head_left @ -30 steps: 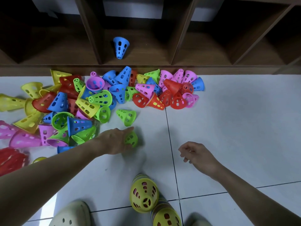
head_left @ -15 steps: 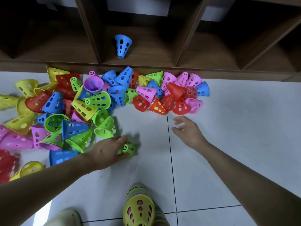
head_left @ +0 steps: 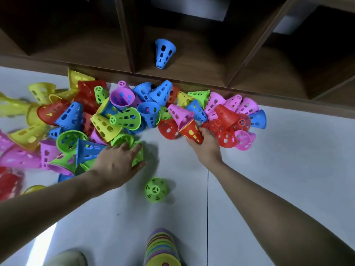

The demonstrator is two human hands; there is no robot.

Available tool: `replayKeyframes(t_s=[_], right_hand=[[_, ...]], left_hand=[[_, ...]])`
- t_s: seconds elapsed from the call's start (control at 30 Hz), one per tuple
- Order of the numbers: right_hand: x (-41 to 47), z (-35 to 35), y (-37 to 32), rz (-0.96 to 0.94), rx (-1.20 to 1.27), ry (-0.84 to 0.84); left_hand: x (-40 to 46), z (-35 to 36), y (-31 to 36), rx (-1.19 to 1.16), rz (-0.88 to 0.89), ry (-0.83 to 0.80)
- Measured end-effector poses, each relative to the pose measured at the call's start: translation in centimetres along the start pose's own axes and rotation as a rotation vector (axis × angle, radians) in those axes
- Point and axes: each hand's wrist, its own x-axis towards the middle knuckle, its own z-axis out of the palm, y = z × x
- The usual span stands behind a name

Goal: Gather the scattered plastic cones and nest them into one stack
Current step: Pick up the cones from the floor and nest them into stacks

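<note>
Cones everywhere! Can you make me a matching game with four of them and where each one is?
Things:
1. blue cone
2. green cone
3. red cone
4. cone stack

Places:
A. in the right hand
B. alone on the floor between the arms
C. inside the wooden shelf
D. bottom edge, nearest the person

Pairs: 1-C, 2-B, 3-A, 4-D

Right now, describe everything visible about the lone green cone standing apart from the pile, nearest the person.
The lone green cone stands upright on the pale floor tile, wide rim down, narrow top facing the camera. It looks like bright, glossy plastic. Its closed top has a three-spoke cutout, and oval holes ring its wall. Nothing touches it: it sits clear of the pile, just below the left hand, casting a soft shadow to its right.
</note>
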Motion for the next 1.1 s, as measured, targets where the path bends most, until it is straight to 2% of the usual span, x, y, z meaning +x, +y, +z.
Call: replayKeyframes(t_s=[0.07,0.2,0.33,0.43,0.53,0.6,0.77,0.9,1.0,1.1], right_hand=[[-0.3,-0.5,0.1,-0.026,0.031,-0.005],[-2.1,-2.7,0.4,-0.097,0.047,0.018],[-4.4,-5.9,-0.3,-0.121,0.018,0.013],[-6.9,-8.2,-1.0,-0.096,-0.014,-0.025],[-9.7,-9.2,-1.3,-0.090,-0.094,-0.091],[-11.4,-9.0,-1.2,-0.075,-0.191,-0.180],[-13.6,-7.7,-0.2,-0.018,-0.340,-0.312],[-12.9,-7.5,0.3,0.036,-0.281,-0.327],[-11.1,-7.8,0.6,0.072,-0.141,-0.200],[-8.3,-8.4,2.2,0.094,-0.152,-0.023]], left_hand=[[0.0,0.3,0.3,-0.016,-0.041,-0.041],[-0.6,0.9,-0.2,-0.323,-0.238,-0.225],[-2.6,1.2,-0.9,-0.484,-0.302,-0.298],[-4.5,0.4,-0.7,-0.724,-0.310,-0.197],[-6.2,-0.7,0.8,-0.955,-0.279,0.059],[-7.1,-1.4,2.0,-1.026,-0.201,0.159],[-7.8,-2.0,3.9,-1.002,0.093,0.117],[-7.5,-1.3,4.1,-0.857,0.176,0.050],[-7.1,-0.4,3.7,-0.798,0.179,0.003],[-6.5,-0.4,3.3,-0.801,0.203,-0.049]])
